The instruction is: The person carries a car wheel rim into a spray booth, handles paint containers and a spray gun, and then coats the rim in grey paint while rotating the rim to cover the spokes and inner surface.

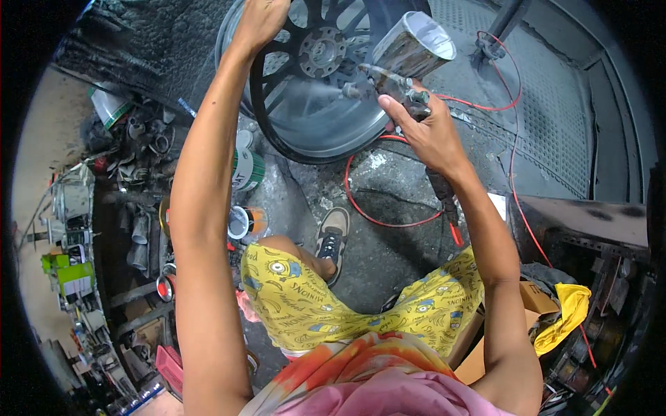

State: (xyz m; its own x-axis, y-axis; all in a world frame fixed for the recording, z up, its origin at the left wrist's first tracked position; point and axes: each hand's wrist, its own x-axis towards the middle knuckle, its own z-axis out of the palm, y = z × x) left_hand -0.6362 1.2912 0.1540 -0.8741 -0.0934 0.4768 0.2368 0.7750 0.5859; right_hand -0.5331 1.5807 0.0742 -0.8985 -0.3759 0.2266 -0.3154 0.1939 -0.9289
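My right hand is wrapped round a spray gun with a paint-stained cup on top. A pale mist leaves the nozzle toward the left, across the spokes of a dark multi-spoke car wheel. The gun is close to the wheel's right side. At the top edge of the picture my left hand is closed at the wheel's upper left rim; its fingertips are partly cut off from view. A red air hose loops over the floor below the gun.
Left of the wheel stand a green-and-white can and a small open tin. Metal parts and clutter fill the left shelf. A grey perforated metal panel is at right; a yellow cloth lies by a cardboard box.
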